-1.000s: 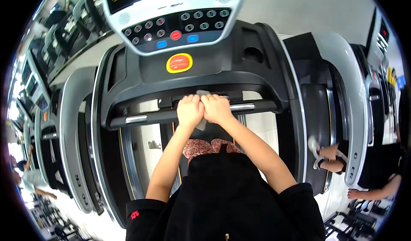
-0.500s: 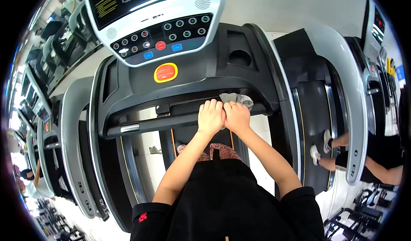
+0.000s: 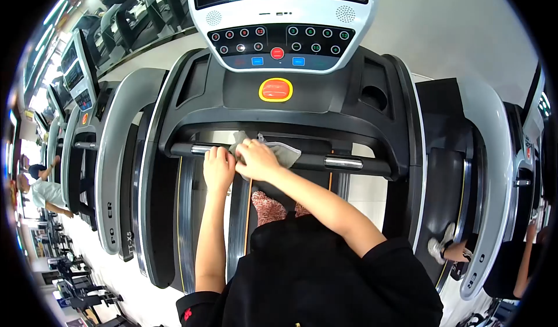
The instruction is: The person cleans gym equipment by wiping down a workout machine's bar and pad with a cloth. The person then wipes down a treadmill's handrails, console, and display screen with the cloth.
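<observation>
A grey cloth (image 3: 283,153) is draped over the black front handlebar (image 3: 314,162) of a treadmill. My right hand (image 3: 257,160) is closed over the cloth and presses it onto the bar. Right beside it, my left hand (image 3: 219,169) wraps its fingers over the bar, left of the cloth's main part. Whether some cloth lies under the left fingers is hidden. Two metal sensor plates show on the bar, one partly behind my left hand and one bare plate (image 3: 343,162) to the right.
Above the bar are a red stop button (image 3: 275,89) and the control console (image 3: 285,42). A cup holder (image 3: 374,97) is at the right. Neighbouring treadmills stand on both sides. A person (image 3: 514,263) is at the right treadmill; people (image 3: 43,190) are far left.
Both hands have slid left along the handlebar with the cloth, from its right part to its left part. The view has shifted, so the console appears farther right.
</observation>
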